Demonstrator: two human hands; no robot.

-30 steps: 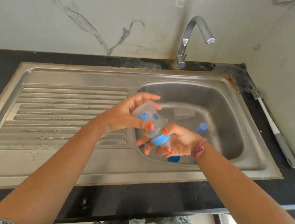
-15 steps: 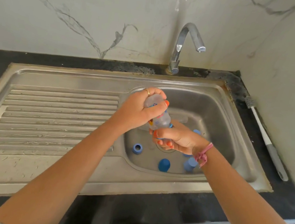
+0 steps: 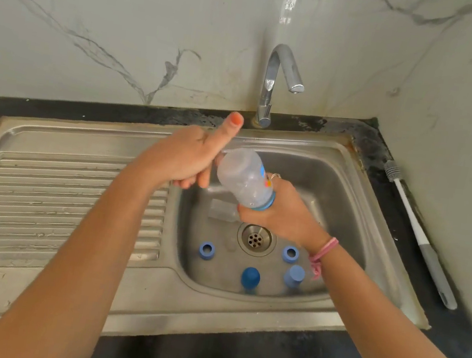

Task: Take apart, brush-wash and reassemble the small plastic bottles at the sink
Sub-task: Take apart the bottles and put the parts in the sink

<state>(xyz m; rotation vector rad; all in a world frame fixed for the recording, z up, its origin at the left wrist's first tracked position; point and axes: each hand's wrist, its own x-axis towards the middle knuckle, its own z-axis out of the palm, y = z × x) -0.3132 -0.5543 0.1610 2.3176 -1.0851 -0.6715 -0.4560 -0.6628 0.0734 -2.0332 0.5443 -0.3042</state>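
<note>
A small clear plastic bottle with a blue collar is held tilted over the sink basin, base up and to the left. My right hand grips its blue collar end from below. My left hand is at the bottle's base with fingers curled against it and the thumb sticking straight up. On the basin floor lie two blue rings, a dark blue cap, a light blue cap and a clear plastic part.
The drain sits mid-basin under the tap, which runs no water. A long white and grey bottle brush lies on the black counter to the right. The ribbed draining board fills the left side.
The bottle has risen and tipped so its base points up-left. My left thumb has come off it and points upward. My right hand has shifted right along the collar.
</note>
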